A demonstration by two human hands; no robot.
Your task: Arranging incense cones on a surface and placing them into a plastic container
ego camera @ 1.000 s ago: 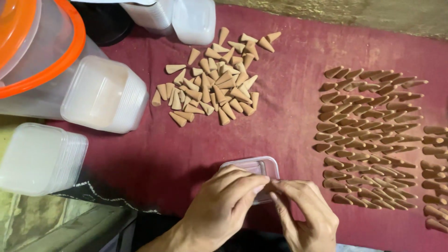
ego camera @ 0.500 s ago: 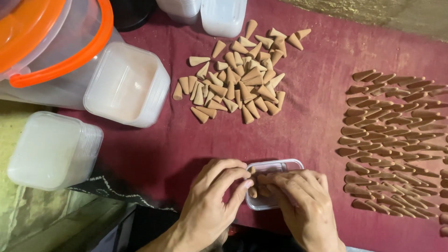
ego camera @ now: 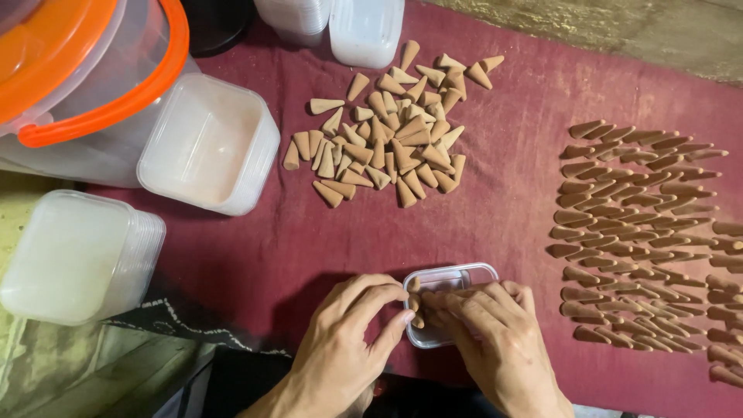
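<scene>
Head view: left hand (ego camera: 352, 340) and right hand (ego camera: 495, 344) close over small clear box (ego camera: 453, 279) on red cloth (ego camera: 503, 139), grips pinching cones (ego camera: 418, 306) upright inside; box since drawn nearer, packing under way; loose pale cones (ego camera: 387, 131) beyond

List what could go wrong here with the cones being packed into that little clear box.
1. The small clear box sits light on the cloth with both hands crowding it; a nudge from the left hand or right hand might tip it and spill cones.
2. The cones between the fingertips look fragile; squeezing may chip their tips.
3. The dark cone rows lie close to the right hand, so a stray wrist sweep could scatter them.
</scene>
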